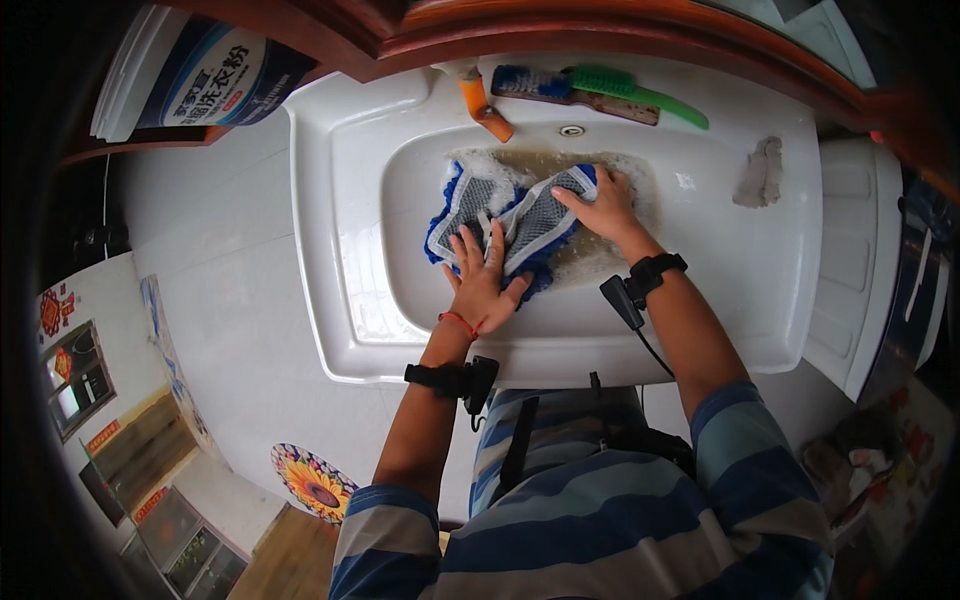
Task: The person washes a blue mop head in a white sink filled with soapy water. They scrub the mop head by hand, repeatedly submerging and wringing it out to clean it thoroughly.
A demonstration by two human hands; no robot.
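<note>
A blue chenille mop pad [536,217] with grey mesh backing and white edging lies wet and folded in the basin of a white ceramic sink [409,300]. Its mesh side faces up, with the blue pile showing along its edges. My left hand [484,281] presses on the near part of the pad, palm down and fingers spread. At the pad's far right corner, my right hand [606,201] pinches the edge between thumb and fingers. Suds and murky water [600,251] surround the pad, and foam covers part of its mesh.
An orange spout [484,109] hangs over the basin's far edge. Beside it lie a blue-bristled brush [532,81] and a green brush [645,94]. A grey wet patch or rag [759,172] sits on the right ledge. A washing powder tub [217,75] stands upper left.
</note>
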